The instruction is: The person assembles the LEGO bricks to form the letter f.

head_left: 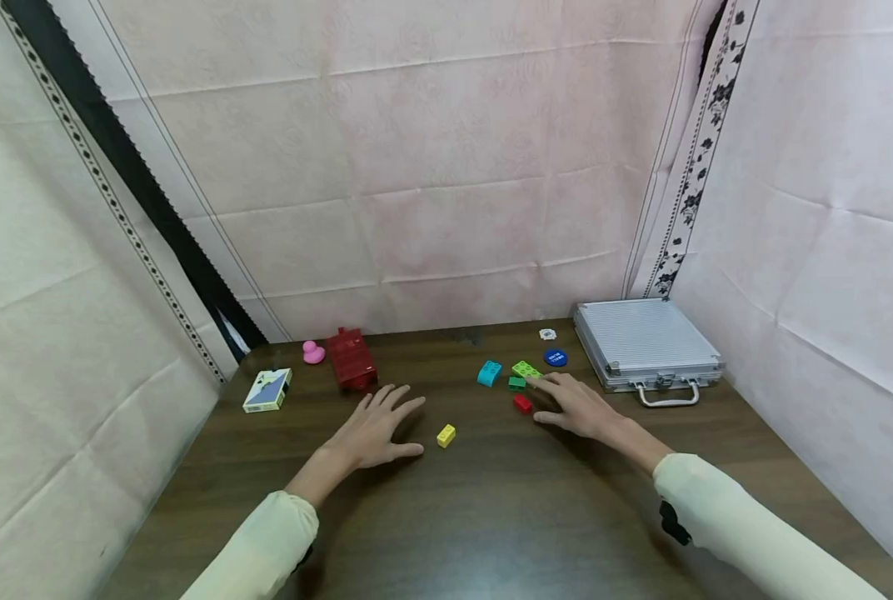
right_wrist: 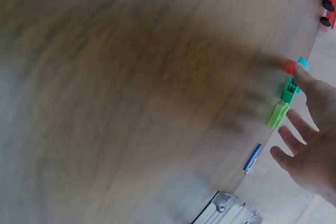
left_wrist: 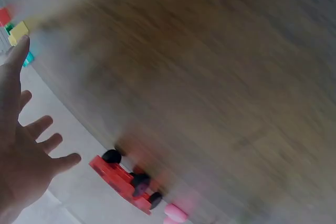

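My left hand [head_left: 371, 432] is held over the table with its fingers spread, holding nothing. A small yellow toy brick [head_left: 446, 436] lies just right of its thumb, and a red toy vehicle [head_left: 352, 360] stands beyond its fingertips. With fingers extended, my right hand [head_left: 576, 406] hovers beside a group of toy bricks and grips none of them. In that group are a red brick [head_left: 522, 403], a dark green brick [head_left: 517, 383], a light green brick [head_left: 526, 369] and a blue brick [head_left: 489, 372]. Whether the right fingertips touch the light green brick, I cannot tell.
A silver case [head_left: 649, 342] stands at the back right. Near it lie a round blue disc [head_left: 555, 357] and a small white piece [head_left: 547, 334]. At the left are a pink rubber duck [head_left: 313, 352] and a card box [head_left: 267, 391]. White cloth [head_left: 446, 183] hangs behind the table.
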Demonstrator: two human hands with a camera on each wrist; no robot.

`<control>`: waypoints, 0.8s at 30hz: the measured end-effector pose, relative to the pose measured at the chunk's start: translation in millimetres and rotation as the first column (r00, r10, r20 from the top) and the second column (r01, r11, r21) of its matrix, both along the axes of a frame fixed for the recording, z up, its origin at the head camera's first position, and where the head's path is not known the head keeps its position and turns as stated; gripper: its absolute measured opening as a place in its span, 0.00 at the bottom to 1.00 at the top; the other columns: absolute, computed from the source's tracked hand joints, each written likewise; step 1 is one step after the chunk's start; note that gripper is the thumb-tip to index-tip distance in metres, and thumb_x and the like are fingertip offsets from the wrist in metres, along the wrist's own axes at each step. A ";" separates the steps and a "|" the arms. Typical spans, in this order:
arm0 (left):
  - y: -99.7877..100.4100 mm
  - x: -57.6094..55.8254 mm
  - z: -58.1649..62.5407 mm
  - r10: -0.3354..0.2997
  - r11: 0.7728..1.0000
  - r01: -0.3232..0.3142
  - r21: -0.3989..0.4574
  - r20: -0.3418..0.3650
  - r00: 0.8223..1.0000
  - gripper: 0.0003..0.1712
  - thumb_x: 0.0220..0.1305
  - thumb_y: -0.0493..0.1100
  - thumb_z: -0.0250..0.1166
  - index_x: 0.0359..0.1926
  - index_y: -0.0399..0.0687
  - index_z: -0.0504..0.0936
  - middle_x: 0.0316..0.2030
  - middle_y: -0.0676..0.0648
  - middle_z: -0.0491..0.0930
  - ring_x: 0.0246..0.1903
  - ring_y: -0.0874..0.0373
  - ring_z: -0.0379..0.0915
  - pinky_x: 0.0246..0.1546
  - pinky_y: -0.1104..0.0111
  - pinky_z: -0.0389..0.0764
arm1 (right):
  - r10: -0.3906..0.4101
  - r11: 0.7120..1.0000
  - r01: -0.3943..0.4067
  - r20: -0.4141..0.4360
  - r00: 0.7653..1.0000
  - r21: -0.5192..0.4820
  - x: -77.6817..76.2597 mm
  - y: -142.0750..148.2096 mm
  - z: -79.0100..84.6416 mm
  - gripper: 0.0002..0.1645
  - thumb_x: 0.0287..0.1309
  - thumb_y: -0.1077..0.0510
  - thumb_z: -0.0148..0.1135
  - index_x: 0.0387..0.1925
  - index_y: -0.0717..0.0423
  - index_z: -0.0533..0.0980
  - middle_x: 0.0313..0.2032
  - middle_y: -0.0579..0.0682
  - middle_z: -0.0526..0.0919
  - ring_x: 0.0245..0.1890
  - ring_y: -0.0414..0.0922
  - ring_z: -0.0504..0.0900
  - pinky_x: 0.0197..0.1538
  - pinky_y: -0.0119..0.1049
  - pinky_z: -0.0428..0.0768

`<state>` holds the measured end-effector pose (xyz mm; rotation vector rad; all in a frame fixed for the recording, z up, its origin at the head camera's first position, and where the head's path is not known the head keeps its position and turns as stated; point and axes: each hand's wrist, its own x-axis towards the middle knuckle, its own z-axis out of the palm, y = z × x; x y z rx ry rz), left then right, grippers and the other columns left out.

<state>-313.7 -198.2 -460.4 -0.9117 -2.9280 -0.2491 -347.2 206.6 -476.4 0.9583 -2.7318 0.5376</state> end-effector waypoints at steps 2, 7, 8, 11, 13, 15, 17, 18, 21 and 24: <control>4.1 0.9 0.9 -0.015 1.000 0.015 0.006 0.019 1.000 0.47 0.66 0.67 0.68 0.78 0.55 0.66 0.76 0.38 0.62 0.74 0.36 0.56 0.67 0.35 0.62 | -0.002 1.000 0.002 0.051 0.999 -0.004 -0.4 -3.3 0.4 0.37 0.67 0.52 0.72 0.72 0.58 0.71 0.64 0.67 0.76 0.63 0.66 0.75 0.60 0.66 0.74; 12.7 2.5 3.9 -0.035 0.998 0.027 0.065 0.131 0.991 0.43 0.66 0.65 0.70 0.77 0.59 0.68 0.69 0.42 0.70 0.66 0.44 0.66 0.61 0.43 0.74 | 0.015 1.000 -0.012 0.137 0.990 -0.025 -3.9 -10.8 1.3 0.33 0.70 0.56 0.68 0.72 0.57 0.72 0.65 0.61 0.78 0.66 0.64 0.74 0.62 0.64 0.74; 14.2 2.1 4.0 -0.037 0.997 0.025 0.078 0.156 0.987 0.42 0.67 0.64 0.70 0.77 0.60 0.68 0.67 0.44 0.71 0.65 0.45 0.67 0.60 0.44 0.75 | 0.023 0.999 -0.019 0.143 0.989 -0.028 -4.9 -12.5 1.4 0.32 0.70 0.58 0.68 0.72 0.57 0.72 0.64 0.60 0.79 0.67 0.63 0.74 0.62 0.63 0.74; 18.2 -0.4 3.6 -0.061 0.992 0.033 0.126 0.226 0.972 0.39 0.68 0.60 0.70 0.76 0.61 0.70 0.64 0.46 0.74 0.63 0.48 0.68 0.59 0.46 0.76 | 0.036 0.999 -0.033 0.151 0.988 -0.023 -7.1 -16.8 1.2 0.30 0.69 0.61 0.67 0.70 0.59 0.74 0.63 0.61 0.80 0.65 0.62 0.76 0.61 0.61 0.76; 20.9 -2.8 2.6 -0.089 0.986 0.047 0.163 0.260 0.962 0.36 0.69 0.55 0.71 0.75 0.59 0.71 0.61 0.46 0.75 0.61 0.49 0.69 0.59 0.47 0.76 | 0.031 1.000 -0.031 0.150 0.988 -0.007 -7.8 -19.7 1.1 0.28 0.69 0.62 0.67 0.69 0.58 0.75 0.62 0.62 0.80 0.63 0.61 0.77 0.59 0.59 0.78; 24.0 -4.5 1.8 -0.122 0.977 0.064 0.204 0.281 0.952 0.34 0.70 0.51 0.71 0.74 0.56 0.73 0.57 0.46 0.77 0.58 0.49 0.71 0.58 0.48 0.75 | 0.020 1.000 -0.020 0.152 0.988 0.002 -7.2 -22.2 1.6 0.26 0.69 0.62 0.67 0.67 0.58 0.77 0.61 0.62 0.81 0.60 0.59 0.79 0.57 0.57 0.80; 26.9 -6.4 0.1 -0.153 0.966 0.082 0.243 0.289 0.945 0.32 0.69 0.47 0.72 0.72 0.53 0.75 0.54 0.46 0.78 0.55 0.50 0.73 0.57 0.51 0.75 | 0.006 1.000 -0.007 0.158 0.987 0.006 -6.6 -25.0 2.1 0.25 0.69 0.60 0.68 0.65 0.58 0.78 0.58 0.60 0.82 0.57 0.57 0.81 0.55 0.55 0.81; 28.0 -7.5 -1.2 -0.166 0.962 0.091 0.258 0.287 0.943 0.31 0.69 0.45 0.72 0.71 0.52 0.76 0.53 0.46 0.78 0.53 0.51 0.73 0.56 0.52 0.76 | 0.000 1.000 -0.001 0.161 0.987 0.006 -6.8 -26.4 2.1 0.24 0.69 0.60 0.68 0.64 0.58 0.79 0.57 0.59 0.83 0.56 0.55 0.82 0.55 0.54 0.82; 31.0 -10.4 -4.7 -0.194 0.949 0.109 0.296 0.273 0.942 0.28 0.69 0.43 0.72 0.68 0.48 0.79 0.50 0.46 0.79 0.48 0.52 0.74 0.52 0.56 0.77 | -0.010 1.000 0.011 0.173 0.985 -0.001 -7.9 -30.2 1.6 0.23 0.68 0.57 0.70 0.61 0.57 0.80 0.53 0.55 0.85 0.53 0.51 0.83 0.54 0.52 0.82; 33.6 -13.4 -8.1 -0.192 0.943 0.105 0.315 0.257 0.947 0.24 0.67 0.42 0.73 0.63 0.47 0.83 0.46 0.47 0.80 0.44 0.53 0.74 0.48 0.58 0.78 | -0.020 1.000 0.021 0.189 0.982 0.000 -9.6 -32.6 0.4 0.22 0.67 0.56 0.71 0.60 0.56 0.81 0.51 0.52 0.86 0.52 0.48 0.84 0.54 0.49 0.82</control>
